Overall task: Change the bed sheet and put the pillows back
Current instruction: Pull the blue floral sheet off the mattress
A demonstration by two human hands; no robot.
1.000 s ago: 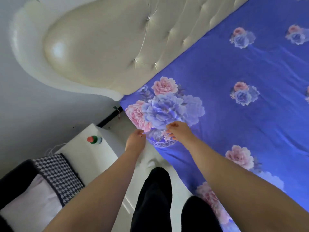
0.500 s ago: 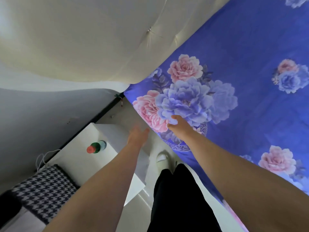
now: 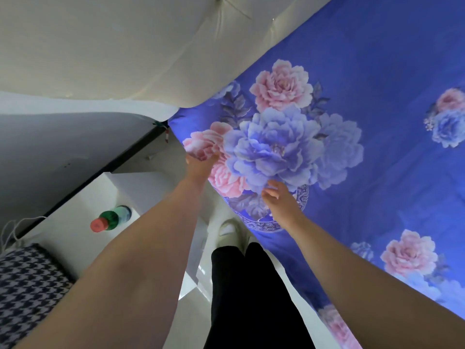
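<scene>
At the bed's head corner, head view, I log the following. Sheet: blue, printed with pink and lilac flowers, spread flat over the mattress up to the headboard, cream and tufted. Left hand: at the sheet's side edge near the corner, fingers on the pink flower; I cannot tell whether they pinch the cloth or only touch it. Right hand: resting on the sheet just beside the printed vase, fingers relaxed and spread, gripping nothing. Nightstand: white, beside the bed, bearing a green bottle with a red cap. Houndstooth cloth: lower left. Legs in black trousers stand between nightstand and bed.
</scene>
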